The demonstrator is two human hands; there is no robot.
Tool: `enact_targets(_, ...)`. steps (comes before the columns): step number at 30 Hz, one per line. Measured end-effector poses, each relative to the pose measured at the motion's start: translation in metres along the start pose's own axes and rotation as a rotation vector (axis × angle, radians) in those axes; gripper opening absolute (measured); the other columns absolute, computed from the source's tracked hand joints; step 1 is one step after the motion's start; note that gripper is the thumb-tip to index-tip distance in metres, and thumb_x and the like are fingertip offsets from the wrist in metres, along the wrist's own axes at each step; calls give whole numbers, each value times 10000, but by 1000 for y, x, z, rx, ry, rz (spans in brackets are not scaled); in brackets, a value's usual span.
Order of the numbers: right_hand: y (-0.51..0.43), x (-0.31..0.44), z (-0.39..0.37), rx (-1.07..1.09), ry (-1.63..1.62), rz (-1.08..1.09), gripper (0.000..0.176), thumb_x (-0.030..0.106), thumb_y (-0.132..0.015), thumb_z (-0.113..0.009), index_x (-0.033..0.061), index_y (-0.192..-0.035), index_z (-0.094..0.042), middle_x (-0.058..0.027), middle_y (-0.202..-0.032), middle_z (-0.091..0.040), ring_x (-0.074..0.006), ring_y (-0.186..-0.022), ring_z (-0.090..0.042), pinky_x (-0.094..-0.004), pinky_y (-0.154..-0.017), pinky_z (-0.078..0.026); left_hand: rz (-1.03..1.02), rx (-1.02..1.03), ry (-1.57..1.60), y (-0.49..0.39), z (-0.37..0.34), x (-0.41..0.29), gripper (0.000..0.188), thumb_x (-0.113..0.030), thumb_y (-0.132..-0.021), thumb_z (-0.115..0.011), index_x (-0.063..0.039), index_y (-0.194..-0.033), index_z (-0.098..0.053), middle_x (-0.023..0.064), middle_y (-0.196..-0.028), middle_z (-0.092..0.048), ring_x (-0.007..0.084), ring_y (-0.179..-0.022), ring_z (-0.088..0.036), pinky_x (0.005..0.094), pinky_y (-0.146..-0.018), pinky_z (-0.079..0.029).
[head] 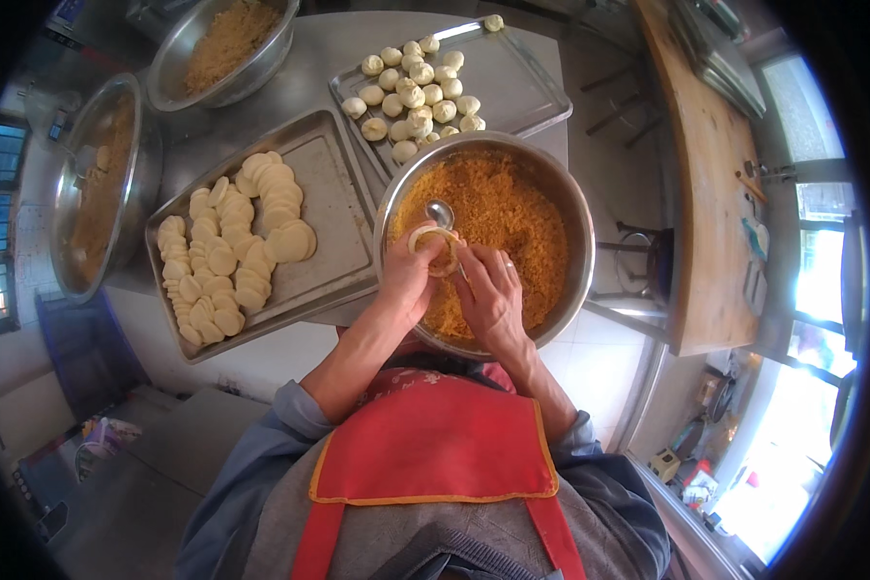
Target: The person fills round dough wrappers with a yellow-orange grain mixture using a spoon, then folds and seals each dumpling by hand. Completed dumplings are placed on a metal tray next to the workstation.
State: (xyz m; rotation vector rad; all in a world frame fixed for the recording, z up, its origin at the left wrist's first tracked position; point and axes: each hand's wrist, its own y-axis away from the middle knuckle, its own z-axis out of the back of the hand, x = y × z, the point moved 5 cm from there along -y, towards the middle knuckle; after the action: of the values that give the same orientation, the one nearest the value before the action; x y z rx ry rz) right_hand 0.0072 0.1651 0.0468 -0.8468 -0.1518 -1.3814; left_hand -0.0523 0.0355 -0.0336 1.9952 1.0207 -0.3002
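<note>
Over a wide steel bowl (586, 239) of crumbly orange-brown filling (511, 210), my left hand (408, 279) cups a round dough wrapper (422, 233) with some filling inside it. My right hand (494, 290) has its fingertips at the wrapper's right edge, and a ring shows on one finger. A metal spoon's round bowl (441, 214) appears just beyond the wrapper. Its handle is mostly hidden by the hands; a bit of metal shows by my right fingers, but how it is held I cannot tell.
Left of the bowl lies a metal tray (341, 254) with overlapping flat dough rounds (221, 261). Behind it, another tray (522, 80) bears many closed dough balls (420, 72). Two more steel bowls (264, 69) (136, 181) hold brownish crumbly contents. A wooden counter (710, 239) runs along the right.
</note>
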Motion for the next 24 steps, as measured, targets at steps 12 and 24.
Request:
enact_targets(12, 10, -39, -14, 178, -571, -741, 272, 83, -843, -896, 9, -1047, -732, -63, -906, -727, -143, -773, -667, -307, -715, -558, 34, 188, -223, 11, -8, -14, 312, -51, -1081, -640, -62, -1392, -667, 101, -1321, -733, 157, -1100, -710, 275, -843, -587)
enact_targets(24, -6, -8, 10, 318, -420, -373, 295, 96, -787, -952, 11, -936, -712, -59, -825, -705, -140, -719, -662, -305, -677, -557, 95, 560, -910, 21, -15, -43, 387, -11, -1067, -588, -40, -1445, -667, 81, -1250, -745, 144, -1116, -710, 262, -933, -583)
